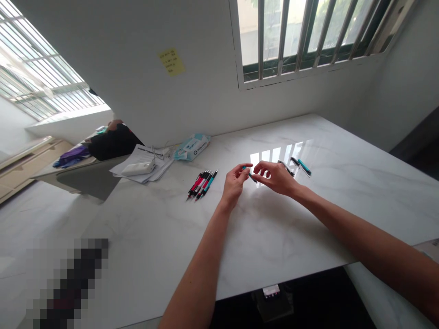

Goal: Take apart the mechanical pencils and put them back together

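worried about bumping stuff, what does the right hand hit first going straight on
The right hand points left, so it would probably meet the teal pen first, right by the left hand, though depth is hard to judge here.

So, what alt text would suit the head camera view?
The left hand and right hand pinch a teal pen over a white marble table. A row of red and teal pens lies beside them.

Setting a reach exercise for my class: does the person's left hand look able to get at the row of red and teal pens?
Probably yes. The left hand lies close to the row of pens on the same marble tabletop, with nothing in the way. Its fingers are pinching a teal pen part, though, which may need setting down first.
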### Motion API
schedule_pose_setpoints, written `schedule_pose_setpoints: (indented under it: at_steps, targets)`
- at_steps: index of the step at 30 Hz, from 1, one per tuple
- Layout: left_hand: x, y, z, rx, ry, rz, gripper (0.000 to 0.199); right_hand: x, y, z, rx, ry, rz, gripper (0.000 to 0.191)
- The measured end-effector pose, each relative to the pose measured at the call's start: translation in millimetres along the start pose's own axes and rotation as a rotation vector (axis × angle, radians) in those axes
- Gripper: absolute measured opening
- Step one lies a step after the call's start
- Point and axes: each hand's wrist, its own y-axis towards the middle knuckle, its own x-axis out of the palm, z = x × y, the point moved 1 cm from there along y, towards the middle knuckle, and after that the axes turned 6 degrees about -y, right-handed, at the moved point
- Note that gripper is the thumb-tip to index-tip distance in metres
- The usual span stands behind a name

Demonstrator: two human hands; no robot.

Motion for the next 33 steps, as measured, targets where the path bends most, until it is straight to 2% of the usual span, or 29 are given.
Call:
schedule_pose_setpoints:
  at_steps: [3,8,11,15,21,24,28,33]
  targets:
    - [0.7,0.1,4.1,-0.013,-0.052,0.036,0.032,2.8,-0.4,0.9,0.003,0.032,0.008,0.022]
    - [0.9,-1.7,1.5,-0.083,-0.137,0.051,0.033,3.3,0.8,9.5,0.049,0.027,0.037,0.013]
    - [-0.8,-0.1,-1.3,-0.052,-0.164,0.074,0.037,3.0,1.4,10.3,0.047,0.059,0.034,0.012]
    - [-4.5,3.1,-5.4,-0.001,-0.149,0.183,0.041,4.4,0.9,5.9,0.044,0.042,0.033,0.014]
    - [-9.1,5.0,-7.4,-0.001,-0.180,0.273,0.042,3.7,1.8,4.2,0.082,0.105,0.082,0.016]
    - [-6.0,3.2,-6.2,-0.101,-0.283,0.267,0.036,-1.0,5.5,8.3,0.159,0.251,0.156,0.023]
    - [8.3,-4.7,-7.0,-0.345,-0.462,0.191,0.024,-9.1,10.5,13.9,0.224,0.481,0.254,0.041]
    - [25.7,-14.9,-10.8,-0.476,-0.578,0.113,0.016,-11.3,12.5,19.9,0.290,0.586,0.249,0.046]
